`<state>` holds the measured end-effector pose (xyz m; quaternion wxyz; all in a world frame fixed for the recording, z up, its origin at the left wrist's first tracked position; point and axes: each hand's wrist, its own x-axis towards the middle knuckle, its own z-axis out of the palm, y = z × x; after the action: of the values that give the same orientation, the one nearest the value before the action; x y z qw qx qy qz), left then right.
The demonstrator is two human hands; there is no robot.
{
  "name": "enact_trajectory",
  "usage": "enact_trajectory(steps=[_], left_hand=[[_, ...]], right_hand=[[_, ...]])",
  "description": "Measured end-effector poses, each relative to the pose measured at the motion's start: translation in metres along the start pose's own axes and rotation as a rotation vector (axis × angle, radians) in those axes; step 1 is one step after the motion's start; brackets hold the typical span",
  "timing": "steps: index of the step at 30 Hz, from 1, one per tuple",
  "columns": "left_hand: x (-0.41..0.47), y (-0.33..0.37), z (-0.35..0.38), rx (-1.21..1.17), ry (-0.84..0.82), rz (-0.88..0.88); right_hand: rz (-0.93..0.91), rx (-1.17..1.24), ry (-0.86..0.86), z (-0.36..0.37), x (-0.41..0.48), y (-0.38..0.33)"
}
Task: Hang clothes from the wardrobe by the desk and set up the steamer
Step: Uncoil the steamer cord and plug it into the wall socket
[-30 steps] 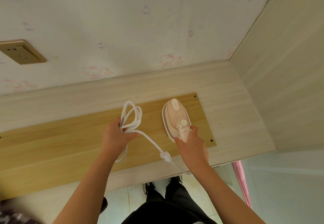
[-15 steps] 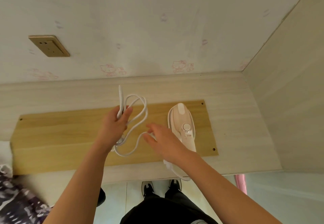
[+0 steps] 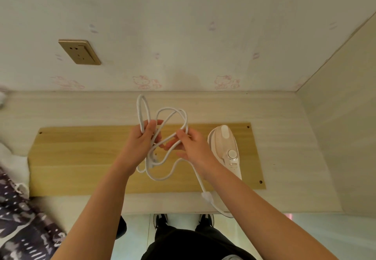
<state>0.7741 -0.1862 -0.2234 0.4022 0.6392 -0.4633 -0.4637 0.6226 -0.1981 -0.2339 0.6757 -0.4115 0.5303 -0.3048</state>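
**Position.** The pale pink handheld garment steamer (image 3: 225, 148) lies flat on the yellow wooden board (image 3: 81, 158), which rests on the pale wood-grain desk (image 3: 284, 137). It sits just to the right of the person's right hand (image 3: 193, 146). Its white power cord (image 3: 171, 108) leaves the rear of the unit, dips over the front edge of the desk and rises in tangled loops between the hands, above the board.

**Hands.** The left hand (image 3: 140, 144) grips a bunch of loops, its fingers curled round them and its thumb pressed on top. The right hand pinches a single strand beside that bunch; its remaining fingers are loosely spread. A plug-like piece appears to hang below the left hand, but it is too small to confirm.

**Step in hand, as judged.** The cord is being untangled so that it can reach the gold wall socket (image 3: 79, 52), which sits above the desk to the left.

**Recommended method.**
- The left hand should hold the bunch loosely and not clamp it.
- The right hand should draw off one loop at a time, working from the plug end.
- Pulling across crossed strands should be avoided, since that is likely to tighten a knot.
- Slack should be kept on the steamer's side, or the unit may be dragged towards the desk edge.
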Motion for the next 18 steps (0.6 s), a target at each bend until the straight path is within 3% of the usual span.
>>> enact_trajectory(steps=[7,11,18], left_hand=[[0.021,-0.008,-0.060,-0.108,0.064,-0.046],[0.034,-0.013,-0.110,-0.140,0.109,0.005],[0.044,-0.031,-0.174,-0.003,0.237,0.021]], right_hand=[[-0.053,-0.088,0.182,0.016,0.015,0.000],[0.022,-0.158,0.259,0.024,0.026,0.011],[0.099,-0.335,0.467,0.042,0.039,0.033]])
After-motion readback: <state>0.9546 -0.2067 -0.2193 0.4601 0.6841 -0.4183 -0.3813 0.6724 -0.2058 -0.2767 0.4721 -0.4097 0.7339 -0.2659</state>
